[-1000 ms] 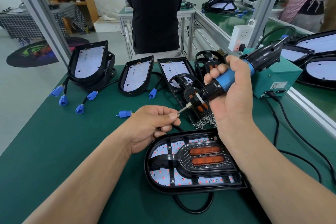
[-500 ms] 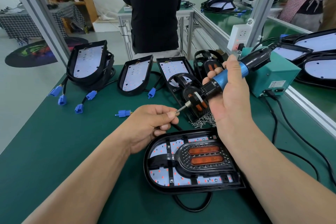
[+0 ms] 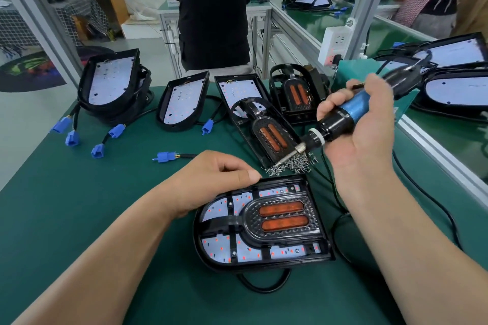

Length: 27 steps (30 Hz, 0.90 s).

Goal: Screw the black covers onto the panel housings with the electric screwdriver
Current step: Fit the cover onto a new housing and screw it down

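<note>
Left grip (image 3: 214, 179), curled, now at housing rim (image 3: 285, 179); right grip (image 3: 369, 137) round screwdriver (image 3: 352, 109)

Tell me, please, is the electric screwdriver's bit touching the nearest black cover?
No, the right hand holds the electric screwdriver with its bit at the screw pile.

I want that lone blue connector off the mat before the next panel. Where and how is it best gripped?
Probably pinch the blue connector by its blocky plastic body, across the near and far sides, from above with the left hand; the right hand holds the electric screwdriver. It lies flat on the green mat, its thin lead running right, so avoid that.
</note>
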### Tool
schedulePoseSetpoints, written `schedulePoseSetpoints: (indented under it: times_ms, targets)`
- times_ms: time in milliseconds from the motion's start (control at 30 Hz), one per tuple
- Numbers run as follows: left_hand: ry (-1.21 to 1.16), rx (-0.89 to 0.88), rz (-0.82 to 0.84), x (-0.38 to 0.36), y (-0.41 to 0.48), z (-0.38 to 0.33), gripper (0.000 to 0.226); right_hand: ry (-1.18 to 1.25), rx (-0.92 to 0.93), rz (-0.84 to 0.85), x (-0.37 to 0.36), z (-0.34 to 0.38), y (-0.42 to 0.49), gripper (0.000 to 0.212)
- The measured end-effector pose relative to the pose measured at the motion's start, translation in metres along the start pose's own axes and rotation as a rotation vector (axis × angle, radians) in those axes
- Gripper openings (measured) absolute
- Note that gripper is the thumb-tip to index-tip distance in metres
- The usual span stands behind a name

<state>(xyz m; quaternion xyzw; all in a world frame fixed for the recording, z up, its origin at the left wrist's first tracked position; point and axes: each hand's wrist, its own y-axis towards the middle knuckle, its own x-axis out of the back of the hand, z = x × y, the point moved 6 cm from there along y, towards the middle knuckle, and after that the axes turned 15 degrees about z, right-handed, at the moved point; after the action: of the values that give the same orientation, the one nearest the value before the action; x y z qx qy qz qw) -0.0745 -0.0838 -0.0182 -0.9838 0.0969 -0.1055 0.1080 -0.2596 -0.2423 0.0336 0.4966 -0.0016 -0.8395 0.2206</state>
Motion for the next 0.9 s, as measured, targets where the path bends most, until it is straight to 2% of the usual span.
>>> schedulePoseSetpoints:
  times_ms: [67, 167, 567, 733, 833, 900]
  targets:
    - [0.069, 0.005, 0.004, -0.001, -0.002, -0.003, 0.037, -0.004, -0.002, 0.047, -0.002, 0.012, -0.007, 0.019]
    - [0.128, -0.002, 0.011, -0.002, -0.001, -0.006, 0.030, -0.020, -0.020, 0.118, -0.004, 0.025, -0.021, 0.020]
    - [0.159, -0.041, -0.041, -0.001, 0.000, -0.005, 0.030, -0.155, -0.075, 0.376, -0.010, 0.041, -0.067, 0.028]
    - [0.157, -0.044, -0.040, -0.001, 0.000, -0.004, 0.032, -0.189, -0.097, 0.407, -0.014, 0.034, -0.070, 0.025]
    - [0.153, -0.045, -0.037, -0.002, 0.000, -0.004, 0.031, -0.202, -0.111, 0.448, -0.016, 0.031, -0.071, 0.016]
    - [0.162, -0.047, -0.036, -0.003, 0.000, -0.005, 0.032, -0.213, -0.117, 0.488, -0.018, 0.030, -0.072, 0.028]
